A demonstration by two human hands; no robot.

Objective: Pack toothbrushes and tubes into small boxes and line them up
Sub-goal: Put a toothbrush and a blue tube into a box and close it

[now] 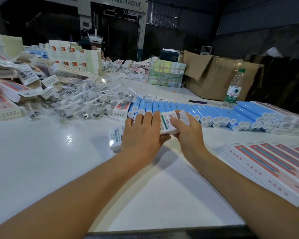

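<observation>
closing a small box point(169, 124)
left hand point(141, 135) and right hand point(188, 126) each grip it, pinching its ends; next, likely tuck the open flap, then line it up beside packed boxes point(273, 168).

The big machine point(118, 7) at the back has "FMZ-1450A" on its top. The white box point(115, 138) lying on the table says "SONIC ELECTRIC" on its side. The water bottle point(233, 87) has a green label with Chinese words too small to read, and the small box point(168, 122) in the hands has a barcode and tiny print.
</observation>
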